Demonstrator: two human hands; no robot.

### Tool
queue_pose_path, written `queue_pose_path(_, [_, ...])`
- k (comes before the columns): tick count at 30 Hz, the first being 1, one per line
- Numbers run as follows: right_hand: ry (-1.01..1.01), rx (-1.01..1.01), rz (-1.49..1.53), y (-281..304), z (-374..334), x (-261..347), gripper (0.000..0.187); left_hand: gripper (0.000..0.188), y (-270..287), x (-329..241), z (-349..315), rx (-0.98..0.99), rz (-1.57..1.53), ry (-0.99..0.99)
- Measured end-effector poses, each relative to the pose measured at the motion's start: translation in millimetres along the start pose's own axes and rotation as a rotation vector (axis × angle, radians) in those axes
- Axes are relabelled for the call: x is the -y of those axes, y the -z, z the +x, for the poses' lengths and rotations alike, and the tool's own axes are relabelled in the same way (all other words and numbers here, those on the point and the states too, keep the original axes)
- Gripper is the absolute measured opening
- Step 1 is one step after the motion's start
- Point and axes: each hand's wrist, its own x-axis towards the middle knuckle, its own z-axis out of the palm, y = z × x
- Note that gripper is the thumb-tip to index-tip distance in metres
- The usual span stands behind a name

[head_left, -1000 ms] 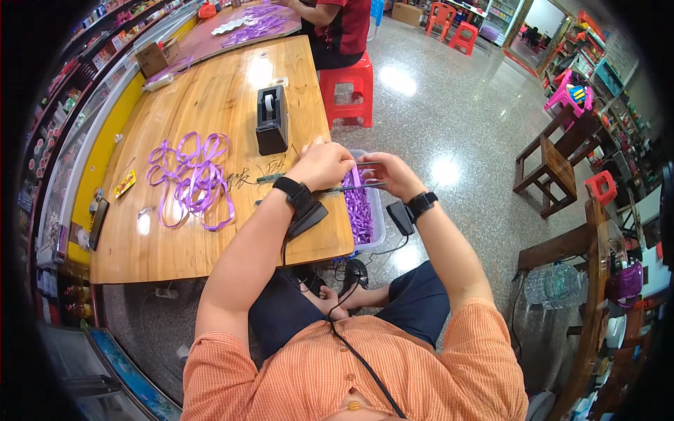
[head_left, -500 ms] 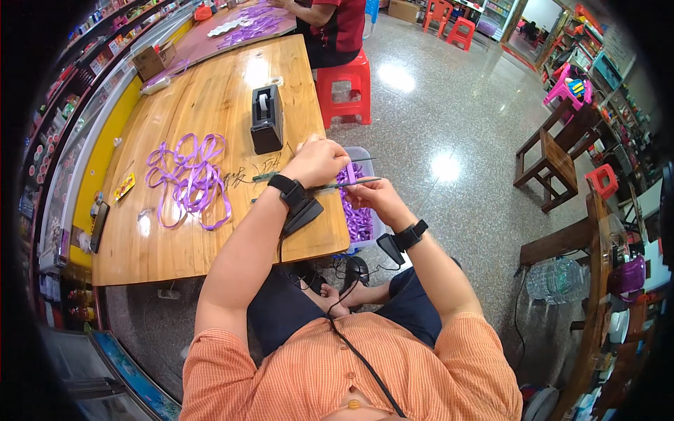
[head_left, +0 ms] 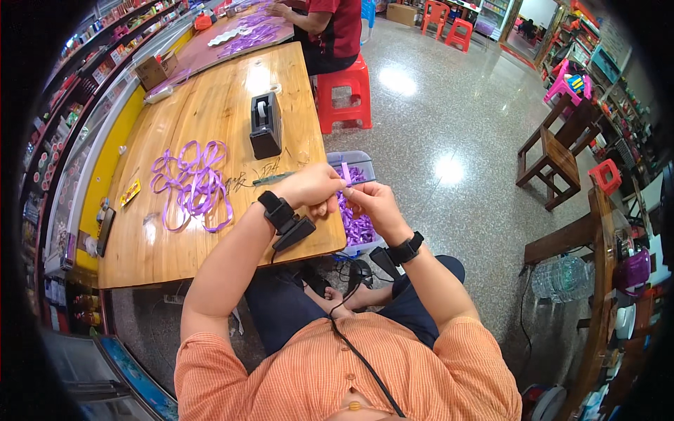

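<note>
My left hand (head_left: 317,188) and my right hand (head_left: 376,205) meet over the right edge of the table. Their fingertips pinch a short purple ribbon strip (head_left: 345,172), which sticks up between them. Beneath them, beside the table, a pale plastic bin (head_left: 359,156) holds a heap of cut purple ribbon pieces (head_left: 359,226). On the tabletop, just past my left wrist, lies a thin dark green strip (head_left: 269,179). Left of my left forearm is a loose tangle of long purple ribbon (head_left: 195,184). What else my left palm may hold is hidden.
A black tape dispenser (head_left: 266,126) stands on the wooden table (head_left: 168,256). At the far end, a person in red (head_left: 335,28) sits on a red stool (head_left: 344,97) beside more ribbon. A wooden chair (head_left: 557,151) stands at right. Cables hang near my knees.
My hands have drawn closer together and now meet at the purple ribbon strip. The dark sticks that showed between them no longer show there. The view has shifted slightly.
</note>
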Motion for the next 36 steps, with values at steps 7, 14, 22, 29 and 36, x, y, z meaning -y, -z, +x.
queue_pose_path(7, [-0.036,0.027,-0.109,-2.4,-2.6,12.9,0.021,0.027,2.1,26.4,10.2,0.167,-0.545,0.008])
queue_pose_path(14, [0.058,0.130,-0.453,-32.6,23.3,101.1,0.024,0.025,-0.3,22.0,-3.0,0.177,-0.518,-0.099])
queue_pose_path(22, [-0.047,0.216,-0.594,-119.9,153.8,111.3,0.024,0.020,-7.5,31.0,3.0,0.133,-0.501,-0.038])
queue_pose_path(29, [-0.241,0.135,-0.543,-147.6,193.7,102.0,0.020,0.019,-15.6,48.5,21.3,0.172,-0.525,-0.143])
queue_pose_path(36, [-0.247,0.130,-0.356,-147.7,194.4,101.7,0.013,0.019,-15.5,43.5,14.1,0.161,-0.548,-0.117])
